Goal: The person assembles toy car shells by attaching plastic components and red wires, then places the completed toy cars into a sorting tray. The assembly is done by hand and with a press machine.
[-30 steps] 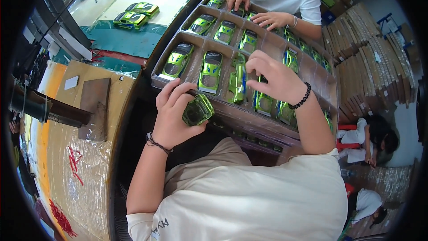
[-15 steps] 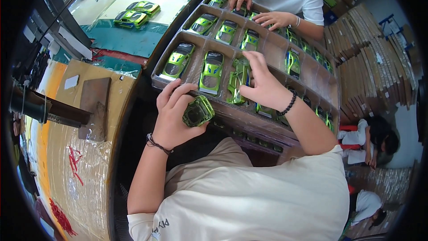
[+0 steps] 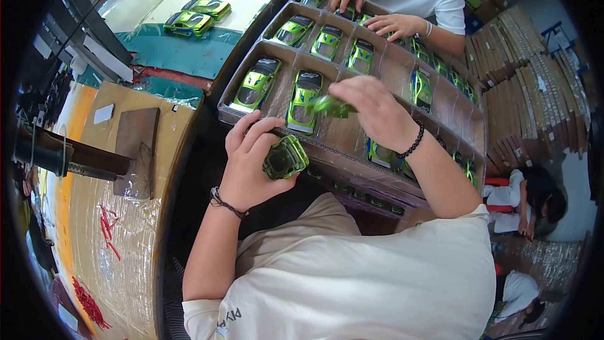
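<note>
My left hand [image 3: 246, 167] is closed round a green toy car body [image 3: 286, 157], its hollow side turned up, just off the near edge of a divided cardboard tray [image 3: 336, 137]. Above that tray, my right hand [image 3: 376, 112] pinches a second green toy car body [image 3: 332, 107], tilted and smeared by motion. Green toy cars with black roofs lie in the tray's compartments, such as the toy car [image 3: 306, 101] beside my right hand and another toy car [image 3: 258, 83] to its left. The compartment under my right hand shows bare cardboard.
Across the tray, another person's hands [image 3: 397, 26] reach into the far compartments. More toy cars [image 3: 190, 22] rest on the bench's green mat. A dark metal machine arm [image 3: 88, 158] juts over the left bench, where red strips [image 3: 88, 302] lie. Flat cardboard stacks [image 3: 525, 82] stand at right.
My right hand has lifted a toy car body up out of its compartment and tilted it. My left hand keeps its hold on the other car body, almost unmoved.
</note>
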The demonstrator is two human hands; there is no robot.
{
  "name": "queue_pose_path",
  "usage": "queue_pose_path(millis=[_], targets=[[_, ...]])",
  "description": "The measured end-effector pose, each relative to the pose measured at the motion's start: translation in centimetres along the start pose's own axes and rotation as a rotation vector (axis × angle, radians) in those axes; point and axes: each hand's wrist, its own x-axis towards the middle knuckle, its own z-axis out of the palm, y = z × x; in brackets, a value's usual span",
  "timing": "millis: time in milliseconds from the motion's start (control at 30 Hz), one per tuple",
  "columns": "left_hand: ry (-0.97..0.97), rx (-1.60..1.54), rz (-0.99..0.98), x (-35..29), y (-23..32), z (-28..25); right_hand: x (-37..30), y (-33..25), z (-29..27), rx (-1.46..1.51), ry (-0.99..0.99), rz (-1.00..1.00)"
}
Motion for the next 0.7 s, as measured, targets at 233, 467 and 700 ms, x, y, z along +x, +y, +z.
queue_pose_path(millis=[233,467,700], targets=[[-0.005,-0.008,-0.008,-0.2,0.1,0.0,-0.1,-0.3,-1.1,0.232,-0.234,0.061],[0.014,-0.003,-0.027,-0.2,0.1,-0.1,0.0,-1.9,-2.1,0.377,-0.26,0.154],[0.006,-0.01,-0.03,-0.2,0.1,-0.2,0.5,-2.8,-0.7,0.21,-0.169,0.203]])
